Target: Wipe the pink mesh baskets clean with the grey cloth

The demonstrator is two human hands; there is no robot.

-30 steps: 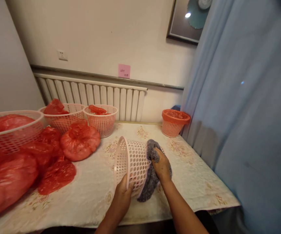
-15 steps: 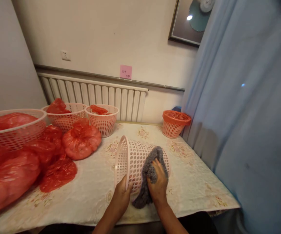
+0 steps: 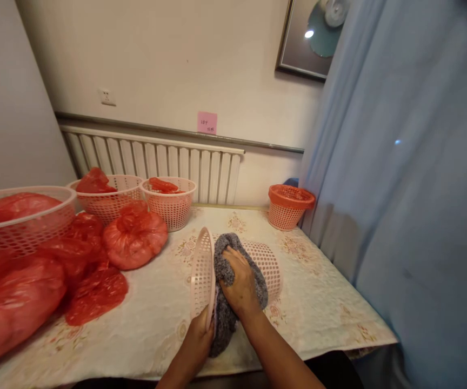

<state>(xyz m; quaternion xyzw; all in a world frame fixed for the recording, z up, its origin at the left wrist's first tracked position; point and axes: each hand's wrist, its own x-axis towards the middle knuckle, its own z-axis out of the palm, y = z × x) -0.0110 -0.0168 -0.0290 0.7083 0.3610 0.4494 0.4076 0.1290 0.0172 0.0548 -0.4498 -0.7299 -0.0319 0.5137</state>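
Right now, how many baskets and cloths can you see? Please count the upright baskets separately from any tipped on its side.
Upright baskets: 4
Tipped basket, in the left hand: 1
Grey cloth, in the right hand: 1
Total: 6

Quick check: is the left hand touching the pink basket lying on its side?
Touching. The head view shows the left hand holding the tipped pink basket by its rim, thumb inside the mouth.

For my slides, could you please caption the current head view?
The left hand holds a tipped basket while the right hand presses a gray cloth against its side.
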